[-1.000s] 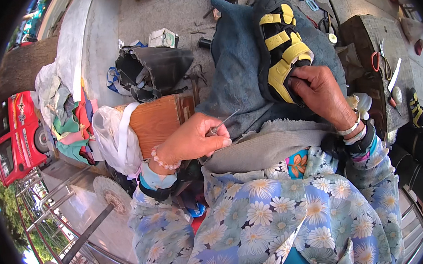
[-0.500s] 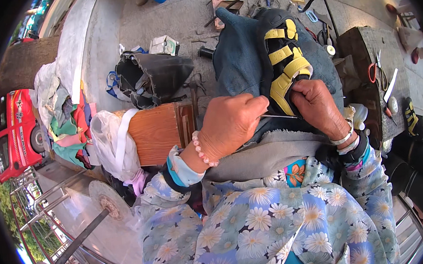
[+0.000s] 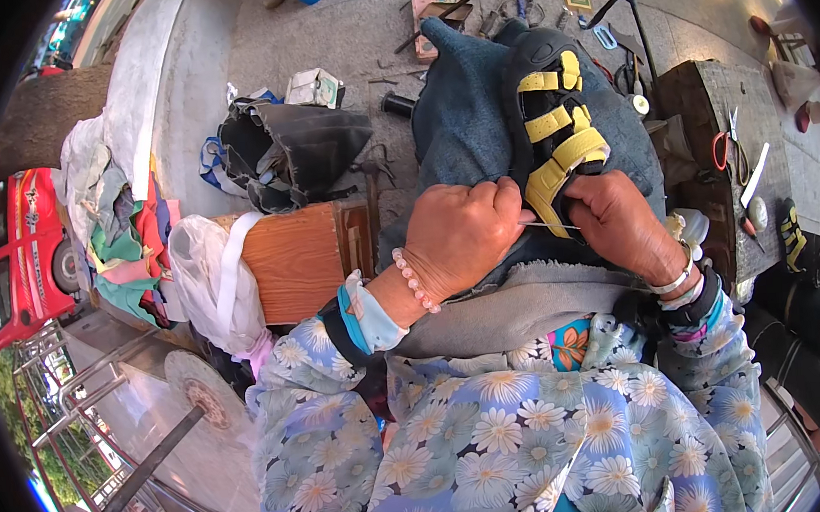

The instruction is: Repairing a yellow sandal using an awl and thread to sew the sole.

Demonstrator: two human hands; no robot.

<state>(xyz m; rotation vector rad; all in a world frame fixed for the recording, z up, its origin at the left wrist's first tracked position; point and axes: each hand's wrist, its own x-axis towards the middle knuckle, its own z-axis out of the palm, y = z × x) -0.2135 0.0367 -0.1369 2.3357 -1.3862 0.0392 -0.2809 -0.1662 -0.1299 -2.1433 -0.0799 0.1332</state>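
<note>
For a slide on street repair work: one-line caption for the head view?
Left hand and right hand work a thin needle at a black-and-yellow sandal on the lap.

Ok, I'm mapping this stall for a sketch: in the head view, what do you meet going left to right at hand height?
Red vehicle → pile of cloths → white bag → wooden box → left hand → needle → right hand → wooden block

From my feed: wearer has a blue floral top, white daisies with yellow centres, long sleeves, teal cuff lining with dark trim. Left hand (image 3: 462, 237) has a pale pink bead bracelet at the wrist. Right hand (image 3: 619, 225) has a silver bangle plus a dark band. Grey fleecy cloth across the lap.
</note>
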